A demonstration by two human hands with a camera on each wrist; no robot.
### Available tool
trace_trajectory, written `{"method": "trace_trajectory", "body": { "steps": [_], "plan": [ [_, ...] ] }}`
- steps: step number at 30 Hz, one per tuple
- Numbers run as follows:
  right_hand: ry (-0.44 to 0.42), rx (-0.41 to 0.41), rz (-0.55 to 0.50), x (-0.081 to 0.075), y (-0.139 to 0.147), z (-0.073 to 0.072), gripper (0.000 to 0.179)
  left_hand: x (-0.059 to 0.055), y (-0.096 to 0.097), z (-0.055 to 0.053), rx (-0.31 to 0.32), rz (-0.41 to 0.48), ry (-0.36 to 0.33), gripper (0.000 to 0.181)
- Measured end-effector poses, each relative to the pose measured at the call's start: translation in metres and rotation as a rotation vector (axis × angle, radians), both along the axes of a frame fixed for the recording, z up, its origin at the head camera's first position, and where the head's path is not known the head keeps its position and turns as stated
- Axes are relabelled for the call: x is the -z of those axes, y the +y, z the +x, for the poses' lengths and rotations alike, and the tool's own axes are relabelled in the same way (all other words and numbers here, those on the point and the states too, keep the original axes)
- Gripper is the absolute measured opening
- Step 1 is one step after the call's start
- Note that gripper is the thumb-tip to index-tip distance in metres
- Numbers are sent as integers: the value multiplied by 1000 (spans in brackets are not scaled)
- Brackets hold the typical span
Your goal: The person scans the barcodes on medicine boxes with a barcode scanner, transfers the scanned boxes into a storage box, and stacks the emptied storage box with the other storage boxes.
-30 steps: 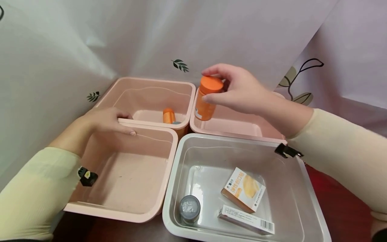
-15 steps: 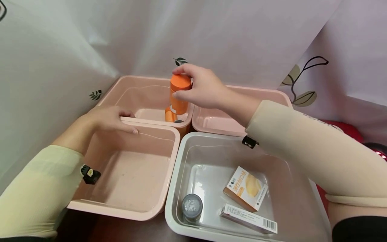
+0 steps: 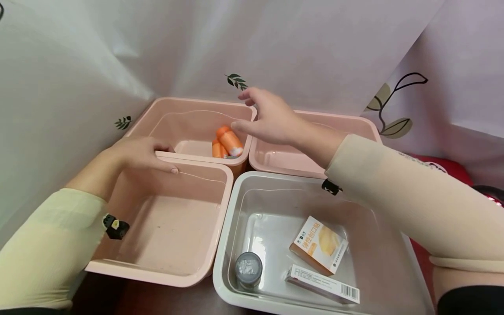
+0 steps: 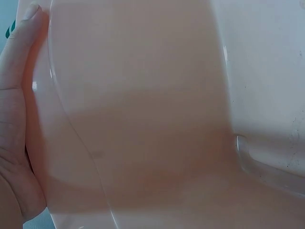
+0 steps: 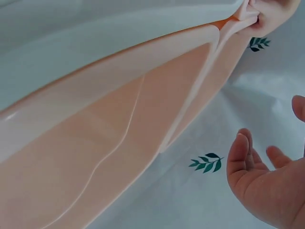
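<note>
My right hand (image 3: pixel 271 116) hovers, fingers apart and holding nothing, over the right end of the far left pink bin (image 3: pixel 189 103). Just below it, an orange bottle (image 3: pixel 229 139) leans tilted inside that bin. Beside it lies another orange bottle (image 3: pixel 216 149), partly hidden, with a grey object (image 3: pixel 232 156) at the bin's wall. My left hand (image 3: pixel 135 155) grips the adjoining rims of the far left bin and the near left pink bin (image 3: pixel 189 162). Its thumb (image 4: pixel 16 52) lies along the near bin's rim in the left wrist view; the other fingers are mostly hidden.
A grey bin (image 3: pixel 226 245) at near right holds an orange-and-white box (image 3: pixel 319 245), a slim white box (image 3: pixel 323 283) and a grey-lidded jar (image 3: pixel 249 268). Another pink bin (image 3: pixel 338 120) stands far right, partly under my right arm. A pale curtain (image 3: pixel 189 48) hangs behind.
My right hand carried the orange bottle left from over the far right bin to the far left bin and let it go. The bottle now leans inside. My left hand stays put.
</note>
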State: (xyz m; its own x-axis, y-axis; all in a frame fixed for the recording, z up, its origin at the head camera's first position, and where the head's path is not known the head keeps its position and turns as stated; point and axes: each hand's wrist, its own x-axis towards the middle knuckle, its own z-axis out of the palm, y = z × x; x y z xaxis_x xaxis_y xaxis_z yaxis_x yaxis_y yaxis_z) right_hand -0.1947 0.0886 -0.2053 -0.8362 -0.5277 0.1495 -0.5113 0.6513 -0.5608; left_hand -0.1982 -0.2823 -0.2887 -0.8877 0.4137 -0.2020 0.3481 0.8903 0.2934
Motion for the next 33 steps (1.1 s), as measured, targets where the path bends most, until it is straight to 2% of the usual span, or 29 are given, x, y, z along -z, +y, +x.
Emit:
{"method": "trace_trajectory", "body": {
  "steps": [5,11,16,18,22,25,30,33],
  "plan": [
    [-14,-71,44,3,3,10,64,0,-4,1,8,-12,3,53],
    [3,-199,71,13,4,37,49,0,-6,3,1,-11,6,53],
    [53,-372,4,28,11,69,23,2,-5,1,7,4,3,50],
    [39,-464,-26,37,15,83,19,2,-4,0,10,11,-3,50],
    [-41,-612,-14,57,20,111,32,2,-2,-1,8,29,-18,50],
    [-104,-716,25,70,21,126,42,1,-3,-1,4,42,-23,49],
    [-144,-924,105,90,17,138,54,0,-6,1,10,41,-21,46],
    [-110,-987,190,96,16,142,62,0,-8,2,17,31,-18,47]
  ]
}}
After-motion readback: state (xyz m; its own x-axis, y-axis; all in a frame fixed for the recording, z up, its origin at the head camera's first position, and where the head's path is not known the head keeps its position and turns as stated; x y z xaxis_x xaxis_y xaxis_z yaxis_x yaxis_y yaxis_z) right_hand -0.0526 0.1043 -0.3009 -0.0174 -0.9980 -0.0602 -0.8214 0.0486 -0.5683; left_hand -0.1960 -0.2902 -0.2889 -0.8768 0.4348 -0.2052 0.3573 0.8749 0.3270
